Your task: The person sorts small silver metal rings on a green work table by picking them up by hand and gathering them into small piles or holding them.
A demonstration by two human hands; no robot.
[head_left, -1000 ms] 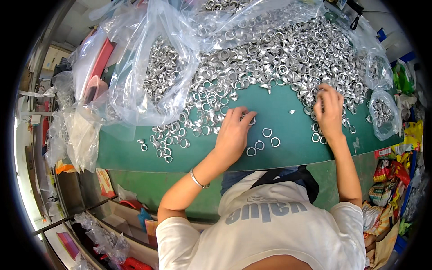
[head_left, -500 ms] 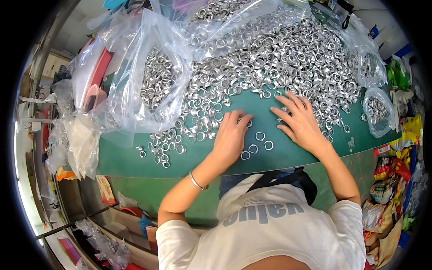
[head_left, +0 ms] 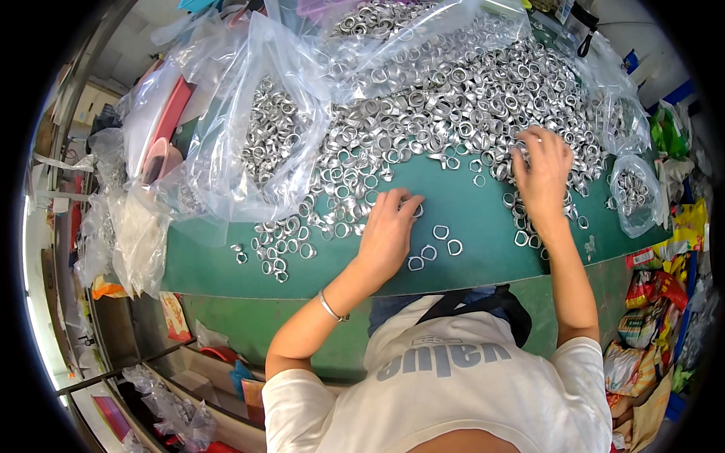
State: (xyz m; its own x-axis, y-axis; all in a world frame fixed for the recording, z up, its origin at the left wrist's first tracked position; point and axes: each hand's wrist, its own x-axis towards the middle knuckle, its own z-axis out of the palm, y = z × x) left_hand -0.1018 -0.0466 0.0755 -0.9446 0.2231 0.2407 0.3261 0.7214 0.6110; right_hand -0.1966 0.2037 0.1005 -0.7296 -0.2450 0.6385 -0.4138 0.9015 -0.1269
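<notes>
A large heap of silver metal rings (head_left: 453,113) spreads over the green tabletop (head_left: 219,260). My left hand (head_left: 389,234) rests on the table at the near edge of the heap, its fingers curled toward the thumb. A metal ring (head_left: 419,211) shows beside the thumb, partly hidden by the fingers. My right hand (head_left: 545,177) reaches over the right part of the heap, thumb apart from the bent fingers, fingertips among the rings. Between my hands, several loose rings (head_left: 455,247) lie flat on the green surface, apart from the heap.
At the left, a clear plastic bag (head_left: 215,162) holds more rings, with a pink tray (head_left: 172,112) beyond it. A small bag of rings (head_left: 634,192) sits at the right edge. Colourful packages (head_left: 653,291) are piled beside the table; drawers (head_left: 219,377) stand lower left.
My right hand has moved right and farther away, from the bare patch onto the heap. Rings it partly covered now show. My left hand has stayed nearly in place.
</notes>
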